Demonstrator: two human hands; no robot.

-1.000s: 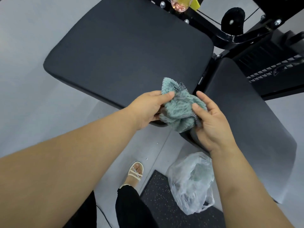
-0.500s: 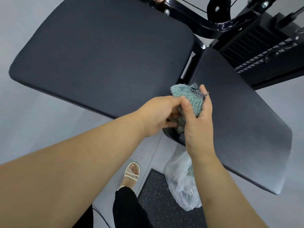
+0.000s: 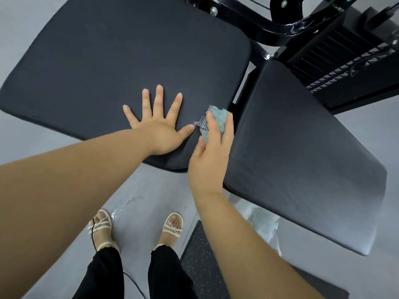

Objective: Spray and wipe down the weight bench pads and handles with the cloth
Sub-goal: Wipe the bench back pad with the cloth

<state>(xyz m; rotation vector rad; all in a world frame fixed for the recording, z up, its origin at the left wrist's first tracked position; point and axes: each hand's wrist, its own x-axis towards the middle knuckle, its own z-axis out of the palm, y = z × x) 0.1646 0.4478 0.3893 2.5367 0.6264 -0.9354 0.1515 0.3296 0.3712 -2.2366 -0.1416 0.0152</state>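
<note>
- Two dark cushioned surfaces filled most of the view; the larger pad (image 3: 129, 50) took up the upper left and centre.
- On its lower part, left of centre, the left hand (image 3: 159, 130) lay flat, palm down. Its fingers were straight and spread wide, and the thumb pointed toward the cloth.
- At the bottom, left of centre, two feet in pale strappy sandals (image 3: 101, 225) stood on the grey floor (image 3: 138, 231), near some wet splashes (image 3: 125, 203).
- Just right of that thumb, mid-frame, the fluffy teal cloth (image 3: 218, 117) sat bunched at the larger pad's right corner, beside the gap between the pads.
- The right hand (image 3: 210, 156) gripped the cloth from above, fingers curled over the bundle and thumb pinching its lower side. Whether the cloth touched the pad could not be told.
- Right of that hand, the narrower pad (image 3: 291, 147) ran down toward the lower right.
- Below its lower edge a clear plastic bag (image 3: 261, 216) showed in part, near a speckled black mat (image 3: 200, 255).
- In the upper right stood the black metal frame (image 3: 280, 29), studded with bolts.
</note>
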